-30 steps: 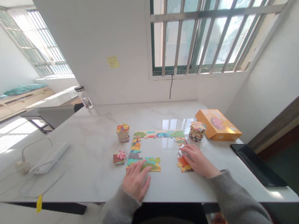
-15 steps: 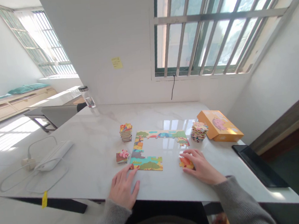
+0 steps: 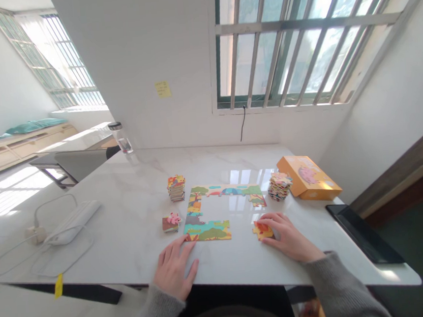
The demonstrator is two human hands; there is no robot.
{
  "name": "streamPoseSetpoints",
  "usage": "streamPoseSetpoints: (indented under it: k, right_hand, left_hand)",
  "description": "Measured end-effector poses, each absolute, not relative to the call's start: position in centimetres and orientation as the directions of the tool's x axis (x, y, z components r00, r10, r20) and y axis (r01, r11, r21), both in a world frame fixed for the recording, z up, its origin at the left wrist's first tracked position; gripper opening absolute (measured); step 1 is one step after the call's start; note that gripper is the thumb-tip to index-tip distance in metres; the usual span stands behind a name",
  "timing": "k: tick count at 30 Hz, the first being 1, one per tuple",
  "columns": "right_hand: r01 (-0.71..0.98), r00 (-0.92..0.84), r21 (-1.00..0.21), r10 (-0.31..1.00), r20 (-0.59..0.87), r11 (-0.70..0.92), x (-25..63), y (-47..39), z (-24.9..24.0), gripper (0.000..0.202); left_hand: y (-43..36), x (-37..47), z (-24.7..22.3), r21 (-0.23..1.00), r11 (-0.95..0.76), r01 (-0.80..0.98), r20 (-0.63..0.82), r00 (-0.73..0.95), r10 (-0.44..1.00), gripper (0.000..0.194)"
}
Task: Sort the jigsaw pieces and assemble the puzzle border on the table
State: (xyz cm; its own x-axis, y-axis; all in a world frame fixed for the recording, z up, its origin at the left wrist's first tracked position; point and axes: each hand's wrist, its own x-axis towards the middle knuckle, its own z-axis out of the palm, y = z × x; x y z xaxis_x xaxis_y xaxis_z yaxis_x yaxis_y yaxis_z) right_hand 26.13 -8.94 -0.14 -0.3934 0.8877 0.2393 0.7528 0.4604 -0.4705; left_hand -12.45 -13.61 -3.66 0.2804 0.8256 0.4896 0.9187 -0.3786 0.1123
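A partly joined jigsaw puzzle (image 3: 212,233) lies on the white table, its pieces forming a frame with a gap at the lower right. My left hand (image 3: 174,265) rests flat with fingers spread, fingertips touching the puzzle's lower left corner. To the right, my right hand (image 3: 287,236) grips an orange and yellow puzzle piece (image 3: 262,229) by its right side, thumb below and fingers above. That piece lies on the table, apart from the joined part. Left of the puzzle sits a small pile with a pink pig piece (image 3: 171,222) on top.
Stacks of puzzle pieces stand behind at left (image 3: 176,188) and right (image 3: 279,186). An orange box (image 3: 309,177) and a black tablet-like device (image 3: 364,234) lie at the right. A bottle (image 3: 122,138) stands at the far left, a white power strip (image 3: 74,222) with cables nearer.
My right fingers have shifted slightly on the orange and yellow puzzle piece, so more of it shows. My left hand stays at the puzzle's corner. The view has moved a little.
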Motion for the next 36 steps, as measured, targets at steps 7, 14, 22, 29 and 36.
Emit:
streamPoseSetpoints:
  k: [7, 14, 22, 29, 36]
  right_hand:
    - [0.757, -0.355, -0.484, 0.898, 0.26, 0.439, 25.8, -9.0, 0.1, 0.032]
    - [0.761, -0.328, -0.477, 0.895, 0.301, 0.439, 25.5, -8.8, -0.4, 0.03]
    - [0.766, -0.311, -0.473, 0.895, 0.32, 0.435, 25.5, -8.7, -0.6, 0.03]
    - [0.773, -0.302, -0.464, 0.894, 0.33, 0.432, 25.6, -8.6, -0.9, 0.029]
    - [0.777, -0.29, -0.46, 0.892, 0.346, 0.43, 25.6, -8.5, -1.0, 0.03]
  left_hand:
    - [-13.5, -12.8, -3.8, 0.098, -0.4, 0.911, 0.466, 0.314, 0.827, 0.035]
    - [-12.5, -13.2, -2.2, 0.186, -0.463, 0.867, 0.551, 0.298, 0.779, 0.03]
    - [-2.2, -16.6, 6.3, 0.184, -0.514, 0.838, 0.558, 0.342, 0.756, 0.022]
    - [6.2, -18.8, 8.0, 0.12, -0.316, 0.941, 0.297, 0.27, 0.916, 0.031]
    - [8.0, -19.9, 7.0, 0.189, -0.293, 0.937, 0.222, 0.25, 0.942, 0.021]
